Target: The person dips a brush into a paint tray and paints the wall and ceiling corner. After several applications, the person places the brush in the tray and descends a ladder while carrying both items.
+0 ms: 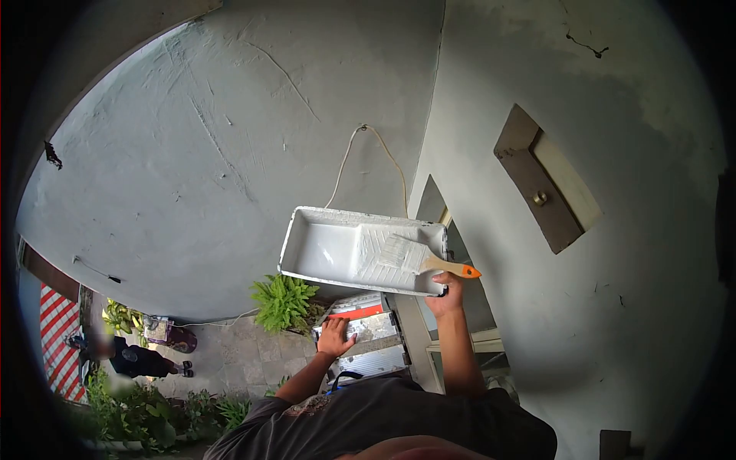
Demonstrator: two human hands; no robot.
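Note:
A white paint tray (326, 249) with dark smudges on its rim is held up by my right hand (447, 295) at its right end, the thumb over the edge and the other fingers mostly hidden. Across the tray's ribbed slope lies a wide brush (418, 258), its bristles coated white and its wooden handle with an orange tip sticking out over the rim above my thumb. Lower left, my left hand (335, 338) rests flat with fingers spread on the top of a ladder (368, 330) with metal steps and a red strip.
Grey walls (245, 138) meet at a corner behind the tray; a cord (337, 172) hangs there. At right is a recess (540, 188) with a brass fitting. Below are a fern (282, 303), a paved floor (257, 353), more plants (153, 414) and another person (142, 360) standing at far left.

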